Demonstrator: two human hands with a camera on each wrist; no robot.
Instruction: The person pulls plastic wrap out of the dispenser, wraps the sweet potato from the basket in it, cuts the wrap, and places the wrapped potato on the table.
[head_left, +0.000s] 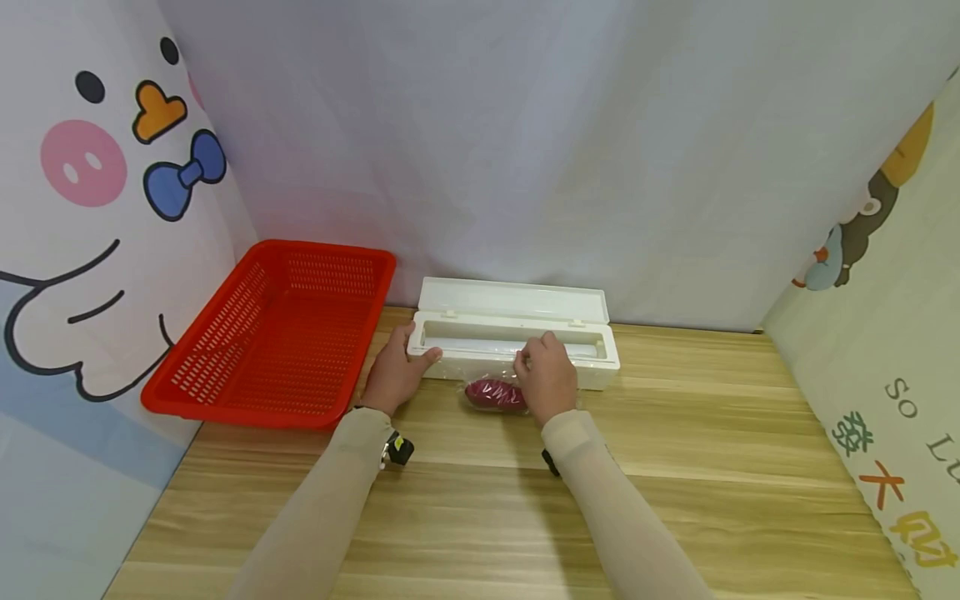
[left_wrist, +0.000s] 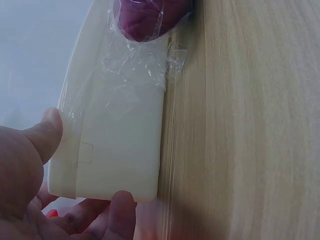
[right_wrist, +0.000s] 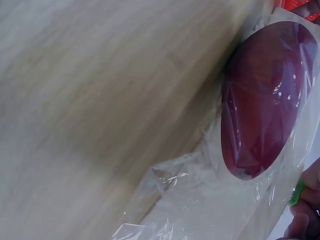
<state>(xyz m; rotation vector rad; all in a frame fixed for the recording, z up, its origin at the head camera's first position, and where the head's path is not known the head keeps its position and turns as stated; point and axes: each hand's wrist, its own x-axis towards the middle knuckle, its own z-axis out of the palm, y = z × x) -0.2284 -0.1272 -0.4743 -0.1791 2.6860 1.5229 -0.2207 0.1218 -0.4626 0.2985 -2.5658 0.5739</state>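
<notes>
A white cling film dispenser (head_left: 596,377) with its lid raised stands at the back of the table, a roll (head_left: 480,344) inside. Against its front lies a purple-red oval thing (head_left: 495,395), like a sweet potato, under clear film (left_wrist: 132,70). My left hand (head_left: 393,375) grips the dispenser's left end, thumb at the front upper edge and fingers around the end. At the front edge, right of the middle, my right hand (head_left: 549,379) pinches a small green tab (right_wrist: 297,193), perhaps the slide cutter. The rest of the tab is hidden by the fingers.
A red plastic basket (head_left: 348,367) stands to the left, close to my left hand. Behind the dispenser hangs a pale cloth wall (head_left: 525,167). Wooden table (head_left: 480,517) surface extends in front and to the right.
</notes>
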